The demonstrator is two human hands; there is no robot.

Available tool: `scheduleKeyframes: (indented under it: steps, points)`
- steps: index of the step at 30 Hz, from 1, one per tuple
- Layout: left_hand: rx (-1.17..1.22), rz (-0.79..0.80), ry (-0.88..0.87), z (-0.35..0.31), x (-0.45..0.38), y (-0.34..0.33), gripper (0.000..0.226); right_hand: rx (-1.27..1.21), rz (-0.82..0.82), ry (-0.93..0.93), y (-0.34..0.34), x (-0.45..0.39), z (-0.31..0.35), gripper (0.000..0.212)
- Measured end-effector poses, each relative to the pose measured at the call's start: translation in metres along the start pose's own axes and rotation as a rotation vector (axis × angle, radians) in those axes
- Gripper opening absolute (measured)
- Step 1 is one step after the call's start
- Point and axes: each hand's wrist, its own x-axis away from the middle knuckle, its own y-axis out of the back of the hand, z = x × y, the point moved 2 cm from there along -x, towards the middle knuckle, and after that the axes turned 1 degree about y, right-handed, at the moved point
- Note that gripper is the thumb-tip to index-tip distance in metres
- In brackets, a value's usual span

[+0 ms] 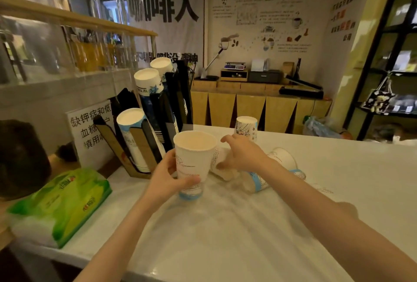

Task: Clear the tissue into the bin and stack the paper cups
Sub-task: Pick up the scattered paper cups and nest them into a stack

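My left hand [168, 176] grips a white paper cup [194, 159] with a blue base, held upright just above the white counter [225, 225]. My right hand [242, 154] reaches over a cup lying on its side [222, 168], fingers spread around it; whether it grips the cup is unclear. Two more cups lie tipped over under and beyond my right wrist, one [256, 182] with a blue band, one [284, 157] farther right. Another cup [246, 127] stands upside down at the far edge. No loose tissue or bin is visible.
A black and wood cup dispenser [155, 123] holding several cup stacks stands at the left. A green tissue pack [61, 205] lies at the near left edge. A white sign [90, 132] leans behind it. A wooden cabinet [259, 107] and black shelf [388, 67] stand beyond.
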Motion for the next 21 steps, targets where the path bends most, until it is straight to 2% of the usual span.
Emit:
scheduleKeyframes:
  steps: [2, 5, 7, 12, 17, 21]
  points:
    - [0.081, -0.039, -0.013, 0.006, -0.006, -0.007, 0.079, 0.16, -0.007, 0.036, -0.008, -0.001, 0.001, 0.081]
    - [0.13, -0.016, -0.015, 0.017, -0.013, -0.019, 0.077, 0.405, -0.04, 0.105, -0.019, -0.001, 0.002, 0.07]
    - [0.106, 0.008, -0.008, 0.023, -0.016, -0.024, 0.077, 0.446, -0.05, 0.119, -0.022, -0.001, 0.001, 0.066]
    - [0.037, 0.022, -0.017, 0.032, -0.018, -0.028, 0.077, 0.181, -0.096, 0.149, -0.009, -0.002, 0.001, 0.09]
    - [0.054, 0.043, 0.016, 0.033, -0.015, -0.028, 0.075, -0.021, -0.084, 0.169, 0.023, 0.004, 0.007, 0.097]
    - [0.087, 0.064, 0.016, 0.032, -0.015, -0.029, 0.073, -0.081, -0.21, 0.249, 0.063, 0.005, 0.011, 0.101]
